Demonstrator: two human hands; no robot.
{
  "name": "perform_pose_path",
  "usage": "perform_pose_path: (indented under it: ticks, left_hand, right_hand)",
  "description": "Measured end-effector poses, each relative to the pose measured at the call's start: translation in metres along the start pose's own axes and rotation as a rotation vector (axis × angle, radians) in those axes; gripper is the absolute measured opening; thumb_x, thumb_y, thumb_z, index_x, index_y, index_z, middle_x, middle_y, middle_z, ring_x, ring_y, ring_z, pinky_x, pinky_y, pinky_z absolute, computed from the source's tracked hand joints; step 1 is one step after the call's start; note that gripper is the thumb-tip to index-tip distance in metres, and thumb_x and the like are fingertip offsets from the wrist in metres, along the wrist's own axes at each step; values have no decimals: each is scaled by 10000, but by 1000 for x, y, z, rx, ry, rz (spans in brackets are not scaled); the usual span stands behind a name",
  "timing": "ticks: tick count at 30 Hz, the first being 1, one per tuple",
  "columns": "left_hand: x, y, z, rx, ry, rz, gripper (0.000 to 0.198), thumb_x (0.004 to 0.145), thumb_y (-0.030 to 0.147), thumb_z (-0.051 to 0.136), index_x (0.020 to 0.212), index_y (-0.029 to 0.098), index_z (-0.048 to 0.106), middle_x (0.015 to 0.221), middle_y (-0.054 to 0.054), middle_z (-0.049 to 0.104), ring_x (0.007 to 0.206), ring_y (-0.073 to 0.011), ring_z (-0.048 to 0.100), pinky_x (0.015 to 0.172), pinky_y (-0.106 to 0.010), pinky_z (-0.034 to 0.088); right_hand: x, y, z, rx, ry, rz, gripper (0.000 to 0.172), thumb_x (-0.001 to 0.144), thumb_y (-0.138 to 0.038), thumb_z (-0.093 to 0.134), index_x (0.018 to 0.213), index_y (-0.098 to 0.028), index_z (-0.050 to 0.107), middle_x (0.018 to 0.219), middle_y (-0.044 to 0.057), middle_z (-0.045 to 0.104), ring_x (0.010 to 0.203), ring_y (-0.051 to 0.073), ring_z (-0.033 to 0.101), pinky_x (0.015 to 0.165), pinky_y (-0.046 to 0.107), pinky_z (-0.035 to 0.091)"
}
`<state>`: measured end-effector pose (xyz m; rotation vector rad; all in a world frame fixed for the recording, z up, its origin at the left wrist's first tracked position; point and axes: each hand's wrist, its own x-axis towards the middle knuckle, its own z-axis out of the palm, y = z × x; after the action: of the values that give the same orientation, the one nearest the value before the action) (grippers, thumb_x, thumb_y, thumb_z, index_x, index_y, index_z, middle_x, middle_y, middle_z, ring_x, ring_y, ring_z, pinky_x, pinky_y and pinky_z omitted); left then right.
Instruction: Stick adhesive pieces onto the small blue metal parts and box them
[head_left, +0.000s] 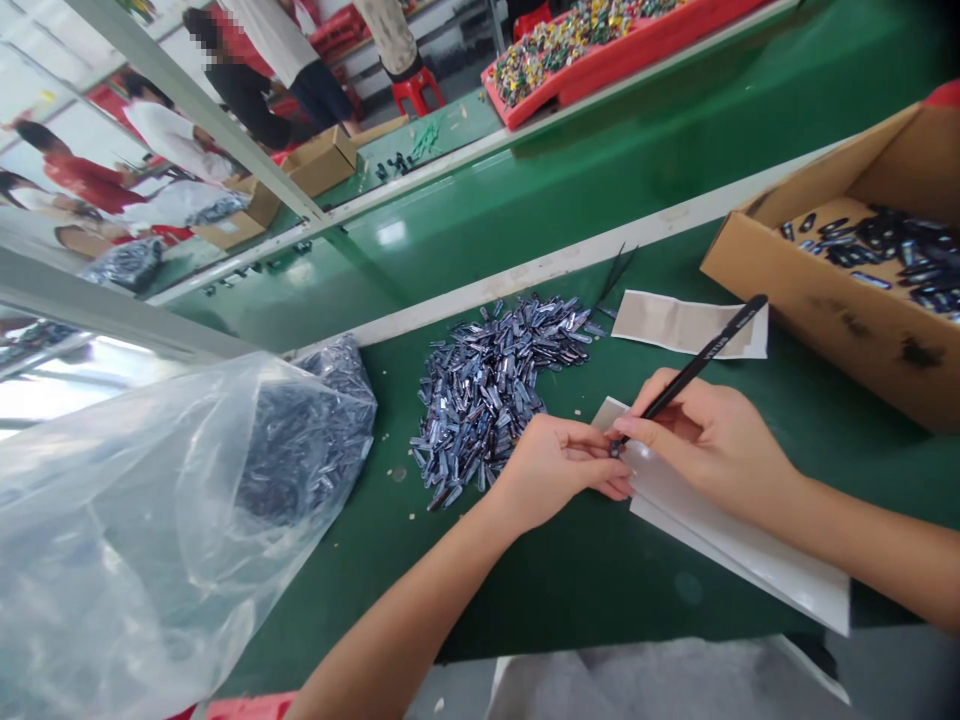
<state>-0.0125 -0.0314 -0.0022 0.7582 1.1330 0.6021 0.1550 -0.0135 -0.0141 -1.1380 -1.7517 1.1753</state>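
Note:
My right hand (709, 440) grips black tweezers (701, 362) with pale lettering, their rounded end pointing up and away. Their tips meet my left hand (559, 462), whose fingers pinch a small dark piece (615, 449), mostly hidden by the fingertips. Below and beside both hands lie white-backed sheets (739, 540), partly under my right hand. A loose pile of shiny dark-blue plastic pieces (487, 385) spreads just beyond my left hand. Farther back rests a sheet with a grey-beige face (675, 325).
To the left, a clear plastic bag (300, 450) holds many dark pieces. A cardboard box (840, 310) with similar pieces stands at right. Thin dark tips (615, 272) show behind the pile. Across the green conveyor (420, 240) sit a red tray (600, 85) and several people.

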Motion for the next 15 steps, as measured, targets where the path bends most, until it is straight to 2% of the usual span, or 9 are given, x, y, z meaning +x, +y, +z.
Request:
perform_pose_path:
  ticks: [4,9,15]
  left_hand:
    - [-2,3,-1,1,-17,-14,280,609,198,800,828,49,710,644,-64,685,599,-150,677,663,-278,583]
    - [-11,13,-3,-12,-73,8,192,744,219,699,866,72,719,746,-83,714,704,-154,695,778,-296,576]
    - [-16,16,-1,2,-67,54,162,770,212,662,830,67,702,739,-81,708,694,-150,697,746,-274,583]
  right_hand:
    - [-4,1,-1,-108,16,-107,103,853,-276,586,753,-249,589,718,12,654,639,185,627,521,301,472]
    - [-12,3,1,-112,70,-364,102,834,-189,595,802,-277,639,798,27,719,811,227,700,674,354,559]
    - [-19,-2,4,-3,103,-451,231,788,-81,638,860,-301,646,803,11,720,865,222,709,713,351,584]
